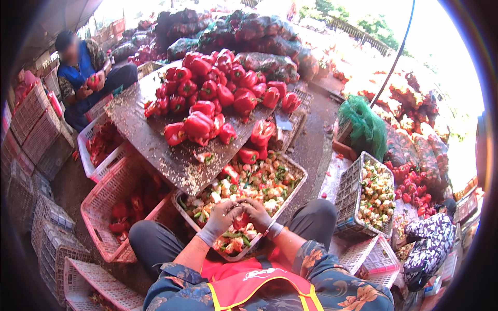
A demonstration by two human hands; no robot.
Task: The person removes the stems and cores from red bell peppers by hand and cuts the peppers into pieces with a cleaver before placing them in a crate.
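Both my hands, in dirty grey gloves, meet in front of me over a crate heaped with cut pepper cores and green stems. The fingers of my left hand and my right hand are bent and closed around a red bell pepper. Only part of the pepper shows between them; whether a tool is there too I cannot tell. Beyond the hands, a pile of whole red bell peppers lies on a tilted-looking board table strewn with pale seeds. More red pepper pieces rest at the crate's far end.
A pink crate with red pepper pieces stands left, a white crate behind it. Right is a grey crate of cores, near green netting. Co-workers sit at left and lower right. Filled sacks stack behind.
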